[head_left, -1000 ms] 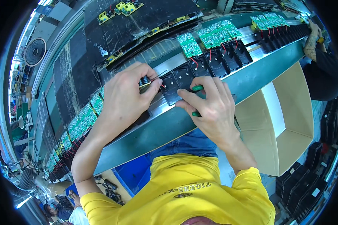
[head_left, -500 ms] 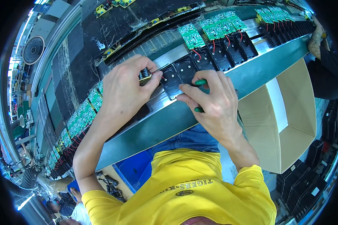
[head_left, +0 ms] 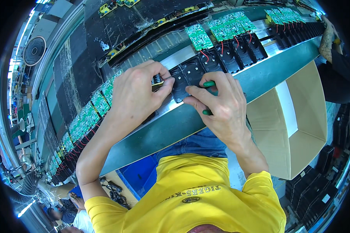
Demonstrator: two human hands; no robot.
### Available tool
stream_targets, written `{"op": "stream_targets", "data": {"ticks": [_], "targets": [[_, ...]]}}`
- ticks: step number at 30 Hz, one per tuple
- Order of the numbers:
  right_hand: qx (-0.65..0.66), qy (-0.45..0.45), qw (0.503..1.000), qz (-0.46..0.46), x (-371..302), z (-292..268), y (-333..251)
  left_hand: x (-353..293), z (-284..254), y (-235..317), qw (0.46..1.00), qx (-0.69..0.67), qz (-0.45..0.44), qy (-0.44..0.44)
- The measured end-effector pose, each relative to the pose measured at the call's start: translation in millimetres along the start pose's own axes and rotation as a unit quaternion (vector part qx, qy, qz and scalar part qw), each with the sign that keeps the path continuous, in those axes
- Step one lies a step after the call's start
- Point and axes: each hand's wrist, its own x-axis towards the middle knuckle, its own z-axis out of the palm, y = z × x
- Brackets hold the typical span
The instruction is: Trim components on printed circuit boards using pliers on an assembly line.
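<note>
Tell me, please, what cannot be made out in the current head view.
Head view: most of the small part, covered by the left hand around it.
Head view: much of the green-handled tool, hidden by the right hand.
Head view: the hand end of the co-worker's arm, too small near the dark rim.

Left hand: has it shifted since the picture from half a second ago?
Yes, slightly: the left hand has moved to the right, its fingertips now nearer the screw in the black case between the hands, which sits practically unmoved.
</note>
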Motion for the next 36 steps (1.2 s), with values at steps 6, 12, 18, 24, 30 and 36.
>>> {"op": "stream_targets", "data": {"ticks": [6, 12, 18, 24, 30, 36], "targets": [[0.129, -0.017, 0.991, 0.031, 20.9, -25.6, -9.3, 2.8, -7.4, -11.9, 0.998, -0.014, 0.054, -0.035], [0.563, 0.017, 0.807, 0.176, 67.6, -22.1, -14.3, 7.6, -9.3, -33.4, 0.976, 0.041, 0.214, -0.023], [0.707, 0.095, 0.671, 0.2, 94.3, 37.9, -13.6, 12.6, -3.9, -39.3, 0.944, 0.12, 0.306, 0.021], [0.73, 0.113, 0.641, 0.209, 97.9, 55.9, -14.7, 14.0, 4.5, -50.3, 0.931, 0.122, 0.341, 0.05], [0.714, 0.092, 0.662, 0.208, 98.0, 57.9, -19.7, 14.1, 8.5, -51.7, 0.932, 0.112, 0.339, 0.067], [0.693, 0.065, 0.703, 0.147, 89.4, 66.8, -10.5, 14.4, 4.7, -47.7, 0.932, 0.107, 0.343, 0.057]]}}
